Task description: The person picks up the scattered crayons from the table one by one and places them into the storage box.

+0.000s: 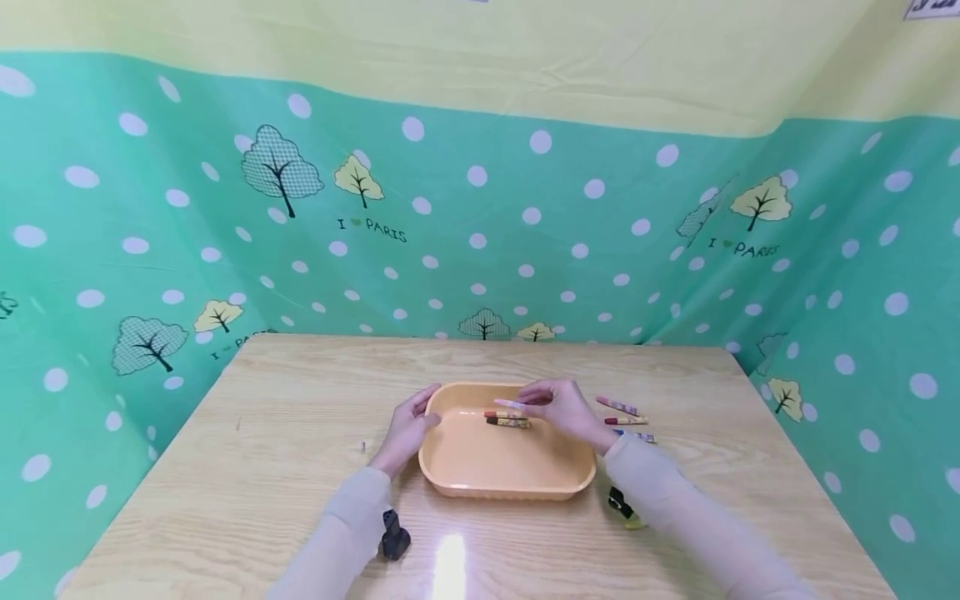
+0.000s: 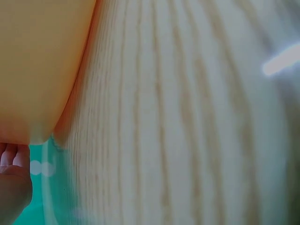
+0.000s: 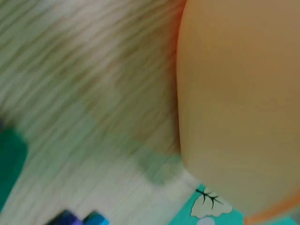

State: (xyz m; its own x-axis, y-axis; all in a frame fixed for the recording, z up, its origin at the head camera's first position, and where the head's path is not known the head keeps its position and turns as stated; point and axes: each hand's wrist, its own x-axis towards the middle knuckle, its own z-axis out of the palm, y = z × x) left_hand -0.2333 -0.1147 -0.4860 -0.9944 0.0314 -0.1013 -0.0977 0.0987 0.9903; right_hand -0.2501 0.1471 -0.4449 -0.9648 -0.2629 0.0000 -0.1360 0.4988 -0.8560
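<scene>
An orange plastic tray (image 1: 504, 467) sits on the wooden table in the head view. My left hand (image 1: 407, 429) grips its left rim, thumb over the edge and fingers outside; in the left wrist view those fingers (image 2: 15, 157) lie against the tray's outer wall (image 2: 40, 61). Over the tray's far right part, my right hand (image 1: 561, 408) pinches a pink crayon (image 1: 510, 404) that points left. Just below it, an orange crayon (image 1: 504, 415) and a black crayon (image 1: 508, 423) lie side by side on the tray floor. The right wrist view shows the tray's side (image 3: 234, 93) but not the hand.
Right of the tray, a purple-pink crayon (image 1: 617, 406), a red-tipped crayon (image 1: 626, 421) and a blue crayon (image 1: 636, 436) lie on the table (image 1: 285, 467). A green patterned cloth (image 1: 480, 250) hangs behind and along both sides.
</scene>
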